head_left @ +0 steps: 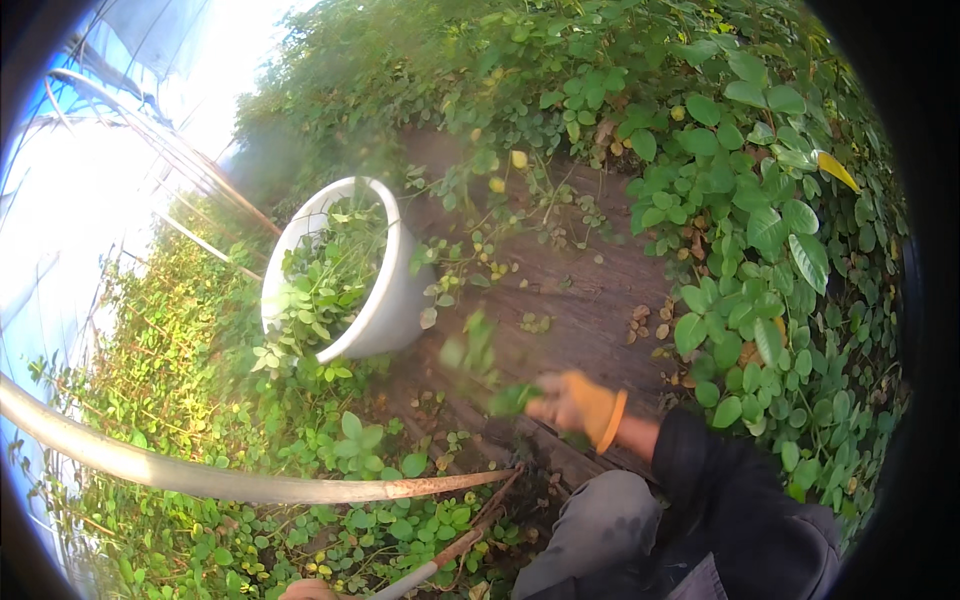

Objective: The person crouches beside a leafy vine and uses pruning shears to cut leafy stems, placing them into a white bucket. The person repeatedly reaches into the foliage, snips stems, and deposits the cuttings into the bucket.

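My right hand (578,408), in an orange-cuffed work glove, is closed around a leafy green sprig (485,370) low over the brown ground. Motion smears the fingers and the leaves. To the far left of it a white bucket (405,300) leans over, its mouth facing left, with cut leafy stems (338,265) filling it. Only a small part of my left hand (308,590) shows at the bottom edge. Beside it lies a pale shaft (405,582); whether the fingers touch it is hidden.
A thick, rust-ended pipe (250,487) crosses from the left to the middle. Dense leafy plants (770,220) crowd the right and far side; more low greenery (170,400) covers the left. Metal frame tubes (190,160) and bright sheeting stand at upper left. My bent knee (605,515) is near the bottom.
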The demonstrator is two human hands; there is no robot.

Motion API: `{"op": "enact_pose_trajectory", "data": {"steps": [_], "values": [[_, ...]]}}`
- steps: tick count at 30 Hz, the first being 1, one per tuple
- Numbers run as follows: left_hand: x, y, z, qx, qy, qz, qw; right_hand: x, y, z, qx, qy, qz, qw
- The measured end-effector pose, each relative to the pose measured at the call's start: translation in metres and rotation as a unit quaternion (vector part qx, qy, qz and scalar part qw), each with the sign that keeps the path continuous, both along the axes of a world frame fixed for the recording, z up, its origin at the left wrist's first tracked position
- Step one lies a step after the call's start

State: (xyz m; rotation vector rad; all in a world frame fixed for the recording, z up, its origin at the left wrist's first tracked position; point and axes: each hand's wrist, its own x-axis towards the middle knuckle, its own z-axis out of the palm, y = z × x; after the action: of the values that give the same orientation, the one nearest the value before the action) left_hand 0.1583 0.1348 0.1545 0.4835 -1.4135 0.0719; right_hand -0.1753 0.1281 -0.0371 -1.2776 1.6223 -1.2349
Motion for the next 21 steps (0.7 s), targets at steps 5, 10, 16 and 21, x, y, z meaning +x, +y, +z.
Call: {"op": "enact_pose_trajectory", "data": {"steps": [5, 10, 16, 21], "values": [[0.003, 0.004, -0.009, -0.015, -0.009, 0.026, 0.999, 0.027, 0.002, -0.054, 0.006, -0.006, -0.084, 0.996], [0.009, 0.001, -0.013, 0.007, 0.009, 0.117, 0.993, -0.139, -0.037, -0.03, -0.312, -0.128, -0.264, 0.904], [0.021, 0.005, -0.013, 0.046, -0.014, 0.038, 0.998, -0.303, -0.082, 0.033, -0.325, 0.085, -0.447, 0.829], [0.044, -0.001, 0.0, 0.093, -0.035, -0.132, 0.986, -0.356, -0.091, 0.032, -0.255, 0.116, -0.554, 0.784]]}}
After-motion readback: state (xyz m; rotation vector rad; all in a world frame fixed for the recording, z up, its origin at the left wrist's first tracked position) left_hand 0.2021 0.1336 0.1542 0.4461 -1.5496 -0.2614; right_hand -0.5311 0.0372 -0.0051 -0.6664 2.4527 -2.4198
